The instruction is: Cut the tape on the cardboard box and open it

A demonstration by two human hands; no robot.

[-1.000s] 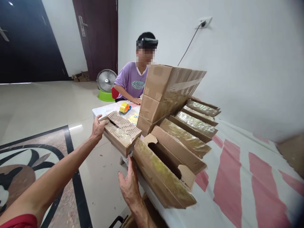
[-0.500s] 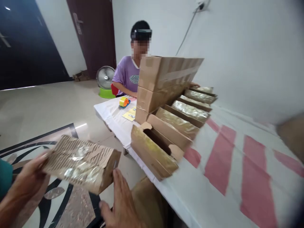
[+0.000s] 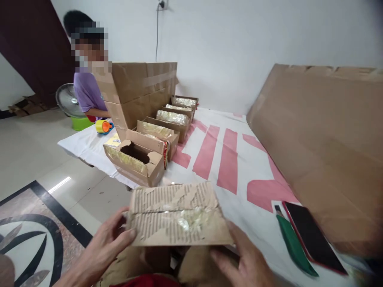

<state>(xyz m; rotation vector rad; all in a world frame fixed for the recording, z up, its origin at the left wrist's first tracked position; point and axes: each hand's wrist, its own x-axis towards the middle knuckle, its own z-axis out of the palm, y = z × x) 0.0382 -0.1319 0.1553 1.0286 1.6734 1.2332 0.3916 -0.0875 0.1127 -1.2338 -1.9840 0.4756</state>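
Note:
I hold a torn, taped cardboard box (image 3: 177, 213) in front of me at the near edge of the table. My left hand (image 3: 103, 247) grips its left end with the thumb on the front face. My right hand (image 3: 242, 261) grips its lower right corner. Behind it, an open-topped cardboard box (image 3: 134, 162) with a cutout hole sits at the front of a row of several similar tape-covered boxes (image 3: 175, 119).
The table carries a white cloth with red stripes (image 3: 227, 159). A large cardboard sheet (image 3: 323, 135) leans on the right. A phone (image 3: 311, 235) and a green utility knife (image 3: 295, 247) lie near it. Stacked cartons (image 3: 137, 91), a tape dispenser (image 3: 103, 126) and a seated person (image 3: 86, 89) are farther back.
I lifted the torn box away from the row's left end, swung it down past the floor side, and now hold it centred before me. My view has turned right.

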